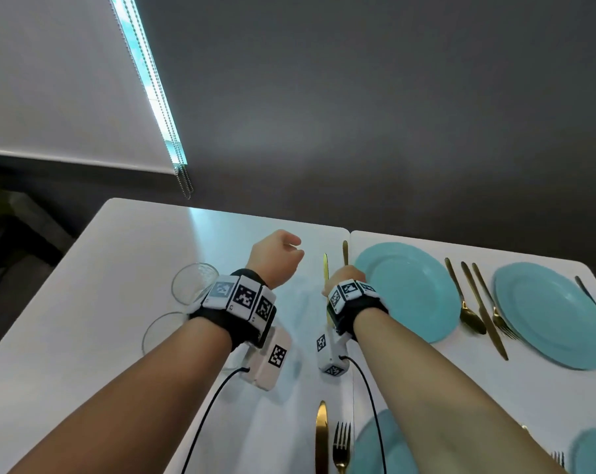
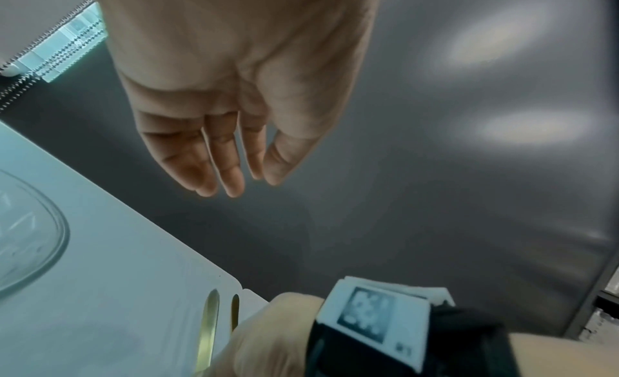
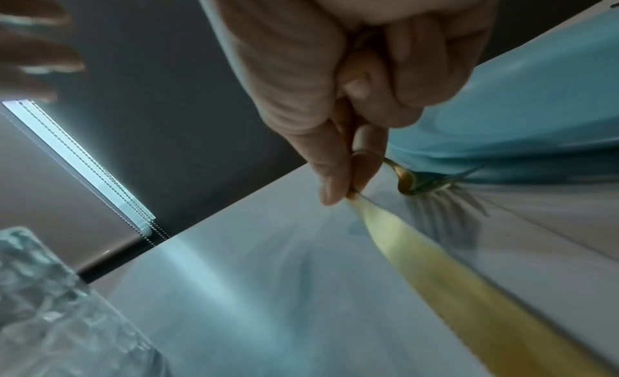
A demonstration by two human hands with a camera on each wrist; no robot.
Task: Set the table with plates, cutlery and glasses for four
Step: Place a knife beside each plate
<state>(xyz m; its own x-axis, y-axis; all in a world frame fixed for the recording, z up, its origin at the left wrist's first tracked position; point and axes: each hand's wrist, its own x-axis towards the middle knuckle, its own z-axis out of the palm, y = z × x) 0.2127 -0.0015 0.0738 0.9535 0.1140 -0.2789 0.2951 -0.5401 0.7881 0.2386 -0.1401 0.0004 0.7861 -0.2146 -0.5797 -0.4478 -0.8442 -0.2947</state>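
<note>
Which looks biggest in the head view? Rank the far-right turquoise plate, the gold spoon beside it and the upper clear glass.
1. Far-right turquoise plate, clearly largest.
2. Gold spoon and upper clear glass: the spoon looks longer, the glass wider; no fair ranking.

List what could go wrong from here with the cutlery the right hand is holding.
1. The right hand pinches a gold knife and a fork together; only the fingers hold them, so one could slip and clatter onto the white table.
2. The fork's prongs sit right by the blue plate and might knock its rim.
3. Two glasses stand beside the left forearm, which might tip them.
</note>
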